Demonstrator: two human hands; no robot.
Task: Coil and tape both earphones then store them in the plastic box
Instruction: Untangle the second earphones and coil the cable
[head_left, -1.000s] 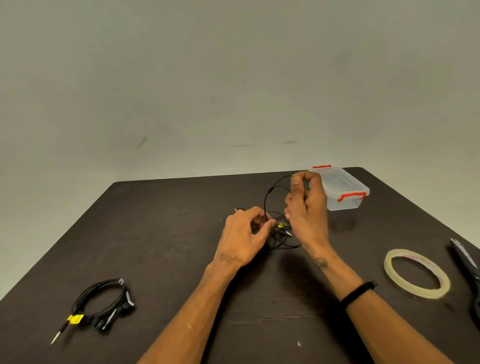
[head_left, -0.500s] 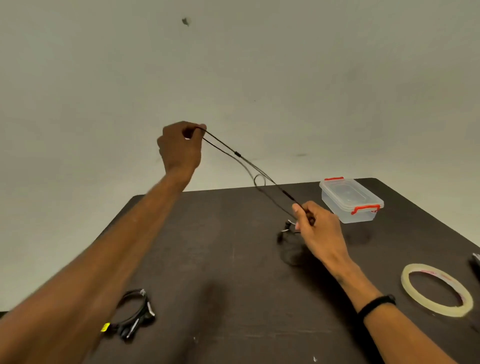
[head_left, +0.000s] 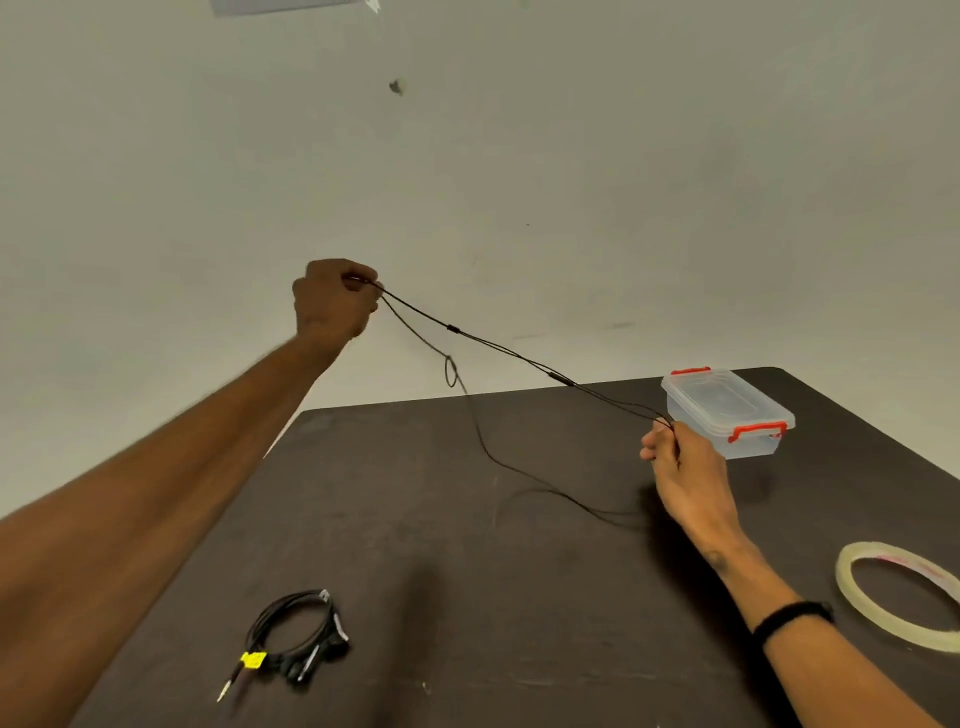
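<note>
The left hand (head_left: 332, 304) is raised up and left of the box (head_left: 727, 410), its grip pinched on 1 end of the loose earphone (head_left: 511, 353). The right hand (head_left: 680, 467), just beside the box's near-left corner, has its grip pinched on the other end, so 2 strands run nearly taut between the hands. A third strand sags from the left hand, carries a small loop, and trails onto the table (head_left: 519, 597) left of the right hand.

To coil well, I judge that loop should be shaken or pulled out first; then wind even turns round the fingers of 1 hand, keeping light tension and the plug end free, before reaching for the tape (head_left: 898, 597), which lies near-right of the box.

The other earphone, a coil (head_left: 298, 634) already bound with a yellow tag, lies far near-left of the box. The box itself is shut, red clips down, at the table's far right.

The table is dark brown and matt, against a plain pale wall.
</note>
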